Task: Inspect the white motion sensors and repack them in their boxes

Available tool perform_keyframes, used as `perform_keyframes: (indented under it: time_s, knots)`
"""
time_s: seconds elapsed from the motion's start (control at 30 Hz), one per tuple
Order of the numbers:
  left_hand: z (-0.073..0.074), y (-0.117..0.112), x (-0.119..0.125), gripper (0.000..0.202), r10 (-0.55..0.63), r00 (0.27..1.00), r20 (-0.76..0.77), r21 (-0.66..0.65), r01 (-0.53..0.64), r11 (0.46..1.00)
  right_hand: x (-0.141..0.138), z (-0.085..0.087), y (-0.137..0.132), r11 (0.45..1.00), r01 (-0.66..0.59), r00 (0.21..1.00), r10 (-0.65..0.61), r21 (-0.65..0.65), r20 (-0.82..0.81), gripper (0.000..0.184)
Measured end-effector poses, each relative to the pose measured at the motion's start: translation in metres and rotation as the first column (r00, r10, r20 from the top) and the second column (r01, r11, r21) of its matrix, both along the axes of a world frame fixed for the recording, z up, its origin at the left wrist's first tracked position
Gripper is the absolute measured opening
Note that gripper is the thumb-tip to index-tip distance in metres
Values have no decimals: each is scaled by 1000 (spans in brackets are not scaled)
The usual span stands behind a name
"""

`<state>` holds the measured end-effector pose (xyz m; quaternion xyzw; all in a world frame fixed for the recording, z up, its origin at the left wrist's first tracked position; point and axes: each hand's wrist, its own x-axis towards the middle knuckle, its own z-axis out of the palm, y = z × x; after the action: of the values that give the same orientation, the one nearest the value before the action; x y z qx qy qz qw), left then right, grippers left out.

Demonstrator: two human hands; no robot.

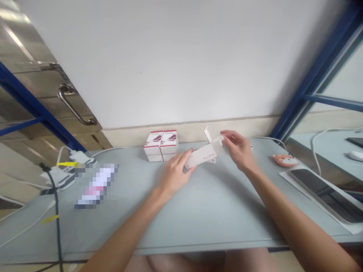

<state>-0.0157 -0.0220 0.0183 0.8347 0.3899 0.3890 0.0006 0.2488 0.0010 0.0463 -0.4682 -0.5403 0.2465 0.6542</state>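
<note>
My left hand (177, 168) is closed around one end of a small white carton (202, 156), holding it tilted above the table. Flaps stand out at the carton's right end, so that end is open. My right hand (236, 148) pinches a flap there between thumb and fingers. Left of the carton, several white boxes with dark red print (161, 145) stand stacked in a block near the wall. Another small white piece (211, 160) shows partly beneath the carton; most of it is hidden. Something with a bit of red is mostly covered by my right hand.
Power strips (66, 172) with cables lie at the left, near a pixelated phone-like item (96, 186). At the right are an orange animal-faced pouch (285, 159) and a dark phone-shaped slab (326, 192) on white paper. Blue frame posts (314, 71) rise beside the table (184, 223).
</note>
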Motion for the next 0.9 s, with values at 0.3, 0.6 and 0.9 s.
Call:
perform_keyframes:
  time_s: [0.3, 0.6, 0.9]
  knots:
    - [20, -2, 17, 53, 177, 961, -213, 65, -166, 984, 54, -1, 26, 956, 266, 768, -287, -121, -572, 34]
    - [1, 52, 60, 41, 118, 983, -142, -135, -138, 981, 51, -11, 28, 937, 281, 779, -349, -209, -521, 28]
    - [3, 31, 58, 32, 120, 981, 155, -70, -110, 991, 41, -10, 24, 951, 180, 839, -282, -252, -464, 22]
